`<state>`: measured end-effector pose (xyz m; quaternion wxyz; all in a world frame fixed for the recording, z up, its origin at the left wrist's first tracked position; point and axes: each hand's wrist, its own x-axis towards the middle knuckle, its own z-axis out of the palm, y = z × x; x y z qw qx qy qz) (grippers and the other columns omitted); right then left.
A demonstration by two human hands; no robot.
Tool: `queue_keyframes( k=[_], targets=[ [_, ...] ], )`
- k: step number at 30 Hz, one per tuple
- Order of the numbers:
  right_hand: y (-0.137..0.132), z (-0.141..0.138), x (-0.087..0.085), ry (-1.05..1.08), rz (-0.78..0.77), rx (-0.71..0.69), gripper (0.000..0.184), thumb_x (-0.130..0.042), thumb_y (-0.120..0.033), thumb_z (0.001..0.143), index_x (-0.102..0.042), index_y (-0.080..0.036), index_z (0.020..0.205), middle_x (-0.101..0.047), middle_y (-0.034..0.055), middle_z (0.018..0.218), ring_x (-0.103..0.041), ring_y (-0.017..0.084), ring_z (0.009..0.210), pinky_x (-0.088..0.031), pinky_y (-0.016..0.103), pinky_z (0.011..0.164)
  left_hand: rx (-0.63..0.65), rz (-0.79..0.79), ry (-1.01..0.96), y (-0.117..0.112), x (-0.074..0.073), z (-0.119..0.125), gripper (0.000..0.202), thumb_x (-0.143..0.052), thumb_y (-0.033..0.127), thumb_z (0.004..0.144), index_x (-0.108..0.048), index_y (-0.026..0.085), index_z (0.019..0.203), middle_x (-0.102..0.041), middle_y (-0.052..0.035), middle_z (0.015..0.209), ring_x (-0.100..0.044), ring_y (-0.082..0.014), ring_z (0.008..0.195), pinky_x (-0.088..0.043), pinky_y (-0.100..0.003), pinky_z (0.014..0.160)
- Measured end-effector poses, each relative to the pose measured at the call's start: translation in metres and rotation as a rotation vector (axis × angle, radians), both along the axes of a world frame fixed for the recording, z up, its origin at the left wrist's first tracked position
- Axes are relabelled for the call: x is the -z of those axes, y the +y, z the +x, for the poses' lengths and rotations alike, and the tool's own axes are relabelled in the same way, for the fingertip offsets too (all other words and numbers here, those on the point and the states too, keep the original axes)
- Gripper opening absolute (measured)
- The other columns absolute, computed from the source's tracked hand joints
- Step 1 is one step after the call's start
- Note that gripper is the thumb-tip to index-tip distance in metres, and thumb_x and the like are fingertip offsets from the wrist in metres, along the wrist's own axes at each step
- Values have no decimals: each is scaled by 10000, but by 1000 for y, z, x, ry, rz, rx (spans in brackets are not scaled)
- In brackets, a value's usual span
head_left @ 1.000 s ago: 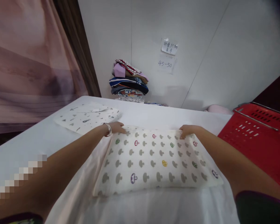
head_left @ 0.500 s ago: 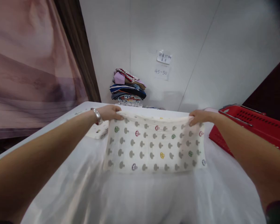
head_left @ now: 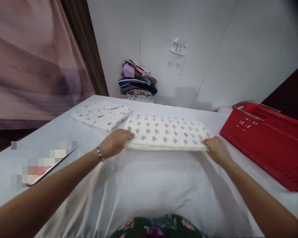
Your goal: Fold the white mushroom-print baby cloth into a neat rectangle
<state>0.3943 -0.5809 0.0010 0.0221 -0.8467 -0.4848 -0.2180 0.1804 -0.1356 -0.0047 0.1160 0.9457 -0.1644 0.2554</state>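
A white cloth [head_left: 164,130] printed with small grey and a few coloured mushrooms lies folded into a long band across the table, its folded edge facing me. My left hand [head_left: 116,140], with a silver bracelet at the wrist, pinches the near left corner. At the near right corner, my right hand [head_left: 216,148] grips the same edge, thumb on top. Just beyond my left hand rests a second white cloth [head_left: 101,114], folded, with small dark and green prints; its right side meets the mushroom cloth.
A red plastic basket [head_left: 263,148] with metal handles stands on the white-covered table [head_left: 164,178] at right. Folded clothes [head_left: 138,81] are stacked against the wall behind. A pixelated flat item [head_left: 43,168] lies at left. A pink curtain [head_left: 39,62] hangs beyond the left edge.
The mushroom cloth, held up by its top edge before, now lies on the table as a narrower band. Both hands have come down and nearer to me, still holding its corners.
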Motion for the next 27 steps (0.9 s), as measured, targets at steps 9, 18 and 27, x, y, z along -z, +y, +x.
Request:
queue_keyframes(
  k=[9,18,27],
  targets=[
    [-43,-14,65,92,-37,-27,168,-491,-183,776,-558,-202,929,-620,97,1045,-558,242,954,-373,421,902,1,56,127,-19,38,-37,449,-385,-21,663,-520,178,1042,-581,-69,1185,-455,-187,1183,-318,-462,1029],
    [-52,-35,66,204,-111,44,416,-457,-156,661,-561,-217,1060,-584,92,1161,-535,268,1063,-298,526,975,-38,-6,317,-29,44,-63,477,-411,41,662,-490,177,1112,-505,-74,1284,-381,-191,1243,-242,-444,1061],
    [50,-97,20,295,62,-154,288,-424,-337,844,-584,-256,1070,-599,74,1110,-552,262,1014,-415,454,884,-177,-1,267,-58,38,-37,242,-525,315,803,-592,198,1004,-610,-49,1011,-525,-186,976,-351,-366,916]
  ],
)
